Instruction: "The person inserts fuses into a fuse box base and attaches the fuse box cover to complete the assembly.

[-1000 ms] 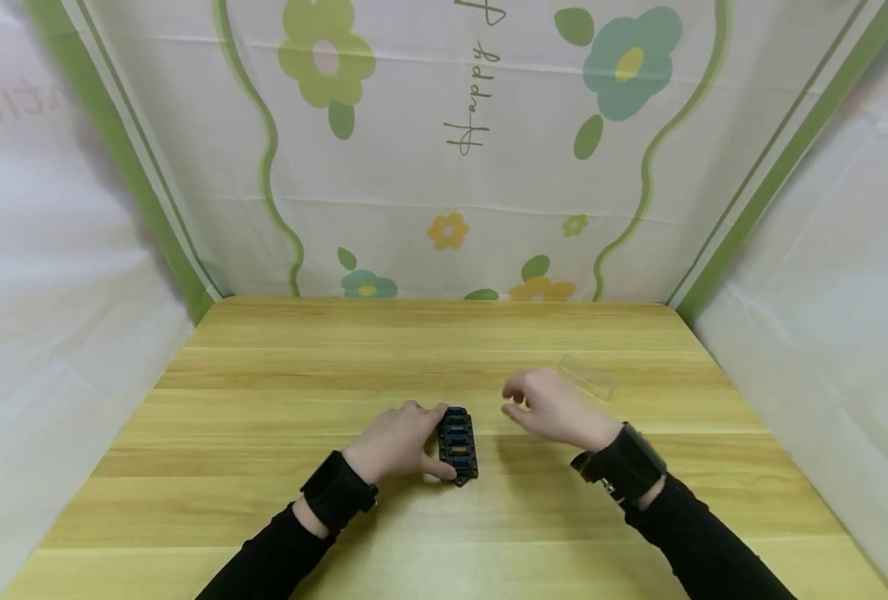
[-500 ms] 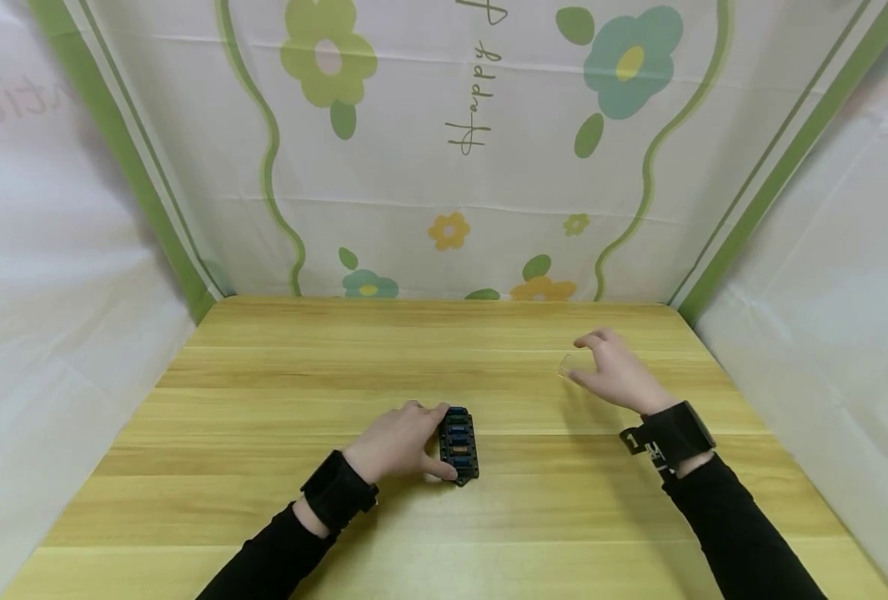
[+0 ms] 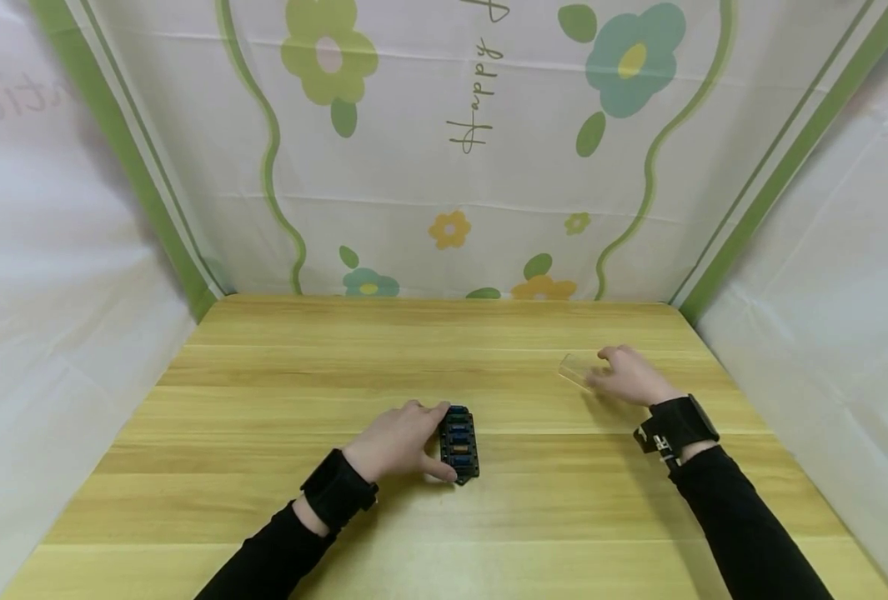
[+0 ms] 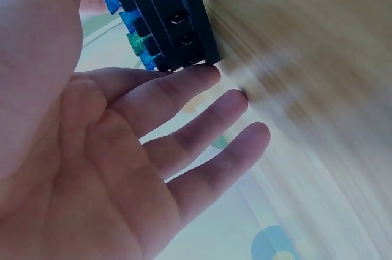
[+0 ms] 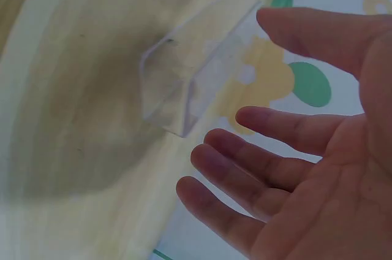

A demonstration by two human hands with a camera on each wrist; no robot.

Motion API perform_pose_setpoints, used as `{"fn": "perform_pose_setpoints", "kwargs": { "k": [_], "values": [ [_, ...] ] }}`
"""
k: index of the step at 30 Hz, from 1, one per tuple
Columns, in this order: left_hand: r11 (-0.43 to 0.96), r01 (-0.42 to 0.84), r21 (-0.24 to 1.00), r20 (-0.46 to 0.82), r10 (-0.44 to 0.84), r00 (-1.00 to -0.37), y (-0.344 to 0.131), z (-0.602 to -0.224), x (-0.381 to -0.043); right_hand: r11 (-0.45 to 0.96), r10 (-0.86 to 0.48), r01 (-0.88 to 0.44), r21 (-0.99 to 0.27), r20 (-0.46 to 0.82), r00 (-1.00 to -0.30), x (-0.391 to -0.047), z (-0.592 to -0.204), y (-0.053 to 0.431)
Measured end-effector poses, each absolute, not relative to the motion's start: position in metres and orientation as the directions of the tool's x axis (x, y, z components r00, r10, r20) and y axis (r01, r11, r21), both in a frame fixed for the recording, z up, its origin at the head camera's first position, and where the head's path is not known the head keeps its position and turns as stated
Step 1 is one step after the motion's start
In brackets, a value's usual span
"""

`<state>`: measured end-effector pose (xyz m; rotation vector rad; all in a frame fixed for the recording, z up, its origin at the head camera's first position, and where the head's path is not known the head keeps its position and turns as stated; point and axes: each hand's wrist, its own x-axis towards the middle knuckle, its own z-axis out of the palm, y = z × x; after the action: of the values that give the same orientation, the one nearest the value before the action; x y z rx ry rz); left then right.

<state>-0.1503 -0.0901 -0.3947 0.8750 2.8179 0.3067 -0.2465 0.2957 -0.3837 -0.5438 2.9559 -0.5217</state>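
Note:
A black fuse block (image 3: 468, 450) with a row of coloured blade fuses (image 3: 460, 461), mostly blue, lies on the table in the head view. My left hand (image 3: 391, 443) holds it by its two ends, thumb at the near one and index finger at the far one. The left wrist view shows the block's side (image 4: 174, 11) and the other fingers stretched out past it. To the right, a clear plastic cover (image 3: 574, 368) rests on the table, with my right hand (image 3: 631, 377) over its right end. Seen from the right wrist, the thumb is close to the cover (image 5: 205, 67) and the fingers are loosely extended.
The wooden table (image 3: 323, 358) runs back to a white cloth wall (image 3: 383, 167) printed with flowers and green vines. White cloth (image 3: 826, 250) also hangs along both sides. Each wrist wears a black band (image 3: 338, 490).
My right hand has moved away from beside the fuse block, out to the right, and has come down over the clear cover. The left hand and the block stay in place.

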Motion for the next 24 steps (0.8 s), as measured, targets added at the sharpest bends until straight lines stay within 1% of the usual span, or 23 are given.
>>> {"fn": "perform_pose_setpoints", "kwargs": {
  "k": [7, 12, 16, 24],
  "values": [
    [0.805, 0.540, 0.247, -0.102, 0.576, -0.811, -0.090, -0.394, -0.151, 0.897, -0.350, -0.318, -0.306, -0.055, -0.935, -0.248, -0.392, 0.295],
    [0.800, 0.549, 0.243, -0.095, 0.583, -0.807, -0.091, -0.395, -0.152, 0.901, -0.332, -0.281, -0.329, -0.108, -0.937, -0.246, -0.391, 0.291],
    [0.796, 0.560, 0.231, -0.080, 0.589, -0.804, -0.091, -0.395, -0.151, 0.899, -0.332, -0.275, -0.341, -0.121, -0.936, -0.244, -0.389, 0.287],
    [0.796, 0.564, 0.218, -0.074, 0.590, -0.804, -0.091, -0.394, -0.151, 0.929, -0.285, -0.243, -0.279, -0.121, -0.951, -0.241, -0.390, 0.285]
  ]
}}
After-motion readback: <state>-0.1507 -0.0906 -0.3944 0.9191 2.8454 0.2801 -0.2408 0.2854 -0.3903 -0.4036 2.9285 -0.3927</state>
